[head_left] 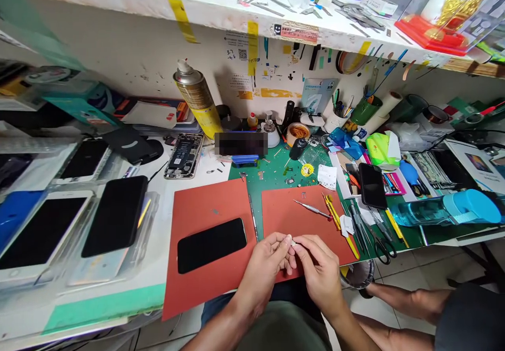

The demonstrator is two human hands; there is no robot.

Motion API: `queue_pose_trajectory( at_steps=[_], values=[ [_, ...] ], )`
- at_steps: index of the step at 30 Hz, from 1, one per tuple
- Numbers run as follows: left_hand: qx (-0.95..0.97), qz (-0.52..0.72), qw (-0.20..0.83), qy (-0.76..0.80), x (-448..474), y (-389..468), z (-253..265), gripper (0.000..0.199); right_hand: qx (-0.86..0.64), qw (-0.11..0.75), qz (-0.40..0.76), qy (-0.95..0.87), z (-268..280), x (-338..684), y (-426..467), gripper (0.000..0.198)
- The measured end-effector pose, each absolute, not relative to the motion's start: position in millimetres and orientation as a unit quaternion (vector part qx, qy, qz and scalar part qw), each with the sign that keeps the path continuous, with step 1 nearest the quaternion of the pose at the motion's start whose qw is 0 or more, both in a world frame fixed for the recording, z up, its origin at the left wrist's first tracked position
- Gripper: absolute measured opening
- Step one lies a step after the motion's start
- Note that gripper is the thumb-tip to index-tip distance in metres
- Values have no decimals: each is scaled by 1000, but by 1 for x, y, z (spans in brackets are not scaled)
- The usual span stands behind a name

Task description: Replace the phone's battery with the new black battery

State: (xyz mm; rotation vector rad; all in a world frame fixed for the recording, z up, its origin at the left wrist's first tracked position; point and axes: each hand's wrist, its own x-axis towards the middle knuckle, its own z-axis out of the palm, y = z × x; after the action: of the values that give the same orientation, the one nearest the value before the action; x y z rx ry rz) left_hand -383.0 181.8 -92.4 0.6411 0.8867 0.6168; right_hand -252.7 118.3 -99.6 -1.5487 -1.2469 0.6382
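Observation:
My left hand [272,259] and my right hand [317,264] meet over the front edge of the right red-brown mat [284,209]. Fingertips of both pinch a tiny pale piece [293,243], too small to name. Left of my hands, a smartphone [212,246] with a dark screen lies on the other red-brown mat [205,196]. Beyond my fingers are a silver precision screwdriver [311,208] and a yellow-handled tool [333,211]. A thin metal tool [253,218] lies at the left mat's right edge.
Opened phone [183,155], yellow spray can [199,98] and dark bottle [298,149] stand or lie behind the mats. Scissors [384,248] and a blue water bottle [445,207] are at right. More phones [114,217] cover the left side. Another person's legs [410,309] show lower right. A shelf [236,9] overhangs.

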Motion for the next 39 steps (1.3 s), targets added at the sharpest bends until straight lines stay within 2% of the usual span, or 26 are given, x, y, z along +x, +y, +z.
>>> queue_pose_trajectory(
  at_steps=[13, 17, 25, 30, 34, 39],
  values=[
    [310, 309, 795, 419, -376, 173, -107, 57, -675, 472, 297, -484, -97, -246, 113, 18],
    [302, 313, 792, 429, -374, 171, -108, 64, -683, 468, 356, -432, -98, -247, 113, 27],
    [291, 297, 788, 454, -389, 167, -101, 67, -715, 473, 332, -393, -93, -214, 136, 34],
    [304, 274, 794, 450, -400, 168, -98, 66, -710, 472, 347, -391, -95, -179, 168, 47],
    [317, 266, 787, 458, -402, 169, -104, 68, -713, 446, 345, -417, -97, -159, 191, 47],
    [327, 271, 779, 462, -401, 168, -116, 69, -731, 381, 325, -464, -99, -146, 210, 38]
  ],
)
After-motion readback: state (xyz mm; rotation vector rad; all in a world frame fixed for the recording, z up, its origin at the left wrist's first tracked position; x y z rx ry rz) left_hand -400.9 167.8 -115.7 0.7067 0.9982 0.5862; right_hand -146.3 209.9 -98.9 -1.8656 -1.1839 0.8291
